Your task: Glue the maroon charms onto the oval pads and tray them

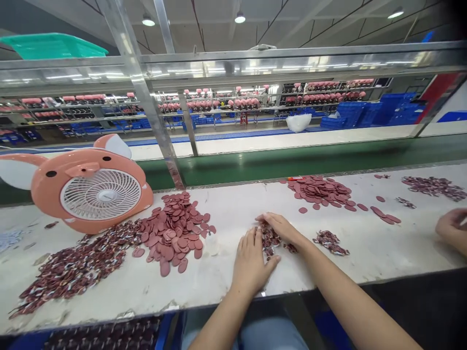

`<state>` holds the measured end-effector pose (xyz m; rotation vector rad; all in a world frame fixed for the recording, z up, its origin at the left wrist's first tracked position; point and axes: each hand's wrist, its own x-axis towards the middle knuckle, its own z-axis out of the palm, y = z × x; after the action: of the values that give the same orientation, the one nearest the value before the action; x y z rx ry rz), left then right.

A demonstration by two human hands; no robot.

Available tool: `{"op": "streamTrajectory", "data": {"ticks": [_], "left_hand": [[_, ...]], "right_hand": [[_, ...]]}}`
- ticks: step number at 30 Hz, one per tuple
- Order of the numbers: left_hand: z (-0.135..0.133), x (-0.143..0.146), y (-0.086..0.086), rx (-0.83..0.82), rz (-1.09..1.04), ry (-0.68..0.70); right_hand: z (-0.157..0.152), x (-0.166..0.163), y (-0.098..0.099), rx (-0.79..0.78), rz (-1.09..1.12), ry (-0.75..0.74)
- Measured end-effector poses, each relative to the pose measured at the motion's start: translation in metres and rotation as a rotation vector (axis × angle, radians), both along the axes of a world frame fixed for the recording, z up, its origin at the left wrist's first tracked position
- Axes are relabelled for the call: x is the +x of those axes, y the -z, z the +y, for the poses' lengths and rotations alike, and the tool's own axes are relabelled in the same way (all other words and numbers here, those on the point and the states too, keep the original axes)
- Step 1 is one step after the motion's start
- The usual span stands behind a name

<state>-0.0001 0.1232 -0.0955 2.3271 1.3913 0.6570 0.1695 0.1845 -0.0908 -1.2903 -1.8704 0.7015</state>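
My left hand (251,265) lies on the white table with its fingers stretched out and thumb apart, along the near left side of a small heap of dark maroon pieces with light bits (270,239). Across the far right side of that heap reaches my right hand (282,227), its fingers extended and slightly bent around the pieces. Both hands touch the heap; neither visibly grips a piece. A similar small cluster (331,242) sits to the right of my right forearm. Left of my left hand is a pile of flat reddish oval discs (175,233).
A pink pig-shaped fan (91,187) stands at the left behind a long heap of dark pieces (76,262). More oval discs (321,191) and dark pieces (434,187) lie at the right. Another person's hand (452,228) rests at the right edge. A metal post (156,116) rises behind the table.
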Motion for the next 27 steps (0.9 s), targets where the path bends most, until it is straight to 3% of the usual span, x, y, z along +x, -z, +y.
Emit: {"op": "streamTrajectory", "data": {"ticks": [5,9,10,12,14,16,18,20,27], "left_hand": [[-0.015,-0.009,-0.007,0.065,-0.063,0.002],[-0.049,-0.069,-0.002,0.495,-0.235,-0.035],[-0.057,-0.091,0.001,0.625,-0.265,-0.135],[-0.067,-0.140,0.005,0.729,-0.193,-0.496],[-0.067,-0.182,0.004,0.536,0.005,-0.819],[-0.058,-0.210,-0.001,0.274,0.191,-0.955],[-0.046,-0.222,-0.006,0.115,0.285,-0.947],[-0.039,-0.223,-0.009,0.064,0.311,-0.901],[-0.049,-0.218,-0.005,0.131,0.366,-0.798]], "right_hand": [[-0.029,-0.006,-0.002,0.080,-0.038,0.054],[-0.048,-0.025,-0.010,0.203,-0.135,0.200],[-0.053,-0.035,-0.011,0.213,-0.162,0.206],[-0.061,-0.062,-0.008,0.214,-0.204,0.184],[-0.065,-0.093,-0.001,0.204,-0.235,0.151],[-0.064,-0.123,0.007,0.192,-0.256,0.121],[-0.057,-0.147,0.012,0.184,-0.270,0.094],[-0.051,-0.160,0.013,0.181,-0.280,0.070],[-0.058,-0.145,0.010,0.169,-0.298,0.088]]}}
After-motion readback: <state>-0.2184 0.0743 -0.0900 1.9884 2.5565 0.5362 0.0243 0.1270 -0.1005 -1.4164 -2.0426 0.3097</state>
